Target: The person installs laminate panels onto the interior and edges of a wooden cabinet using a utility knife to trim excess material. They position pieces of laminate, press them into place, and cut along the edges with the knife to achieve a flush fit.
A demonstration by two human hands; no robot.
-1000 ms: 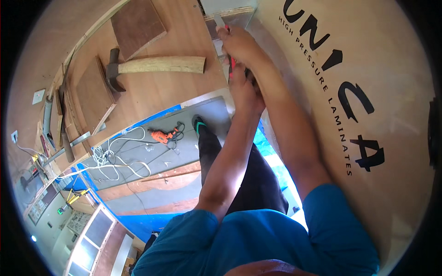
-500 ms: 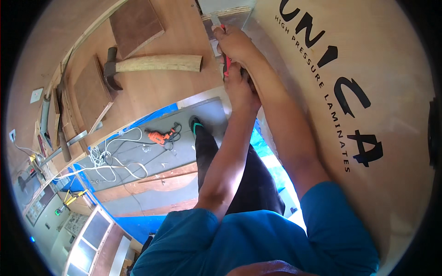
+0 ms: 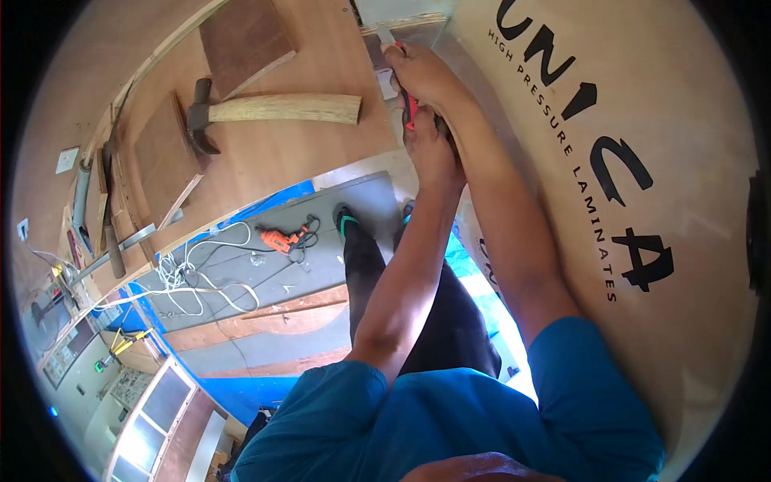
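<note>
Both my hands are closed, one beyond the other, on a tool with a red-and-black handle (image 3: 410, 112) and a flat grey metal blade (image 3: 385, 34). My right hand (image 3: 423, 72) wraps the far part of it, close to the blade. Nearer to me, my left hand (image 3: 429, 145) grips the rear end of the handle, partly under my right forearm. The blade points away, at the plywood edge of a panel (image 3: 419, 22) at the top. My fingers hide much of the tool, so its exact kind cannot be told.
A claw hammer (image 3: 281, 108) lies on the wooden worktop (image 3: 321, 149) at left, among wood offcuts (image 3: 245, 40). Below are an orange power drill (image 3: 281, 239) and tangled white cable (image 3: 173, 273) on grey boards. A large printed laminate sheet (image 3: 683, 161) stands along my right.
My view has shifted slightly, so the worktop and hammer appear a little further right. Both hands keep their grip on the tool, and its rear handle shows more.
</note>
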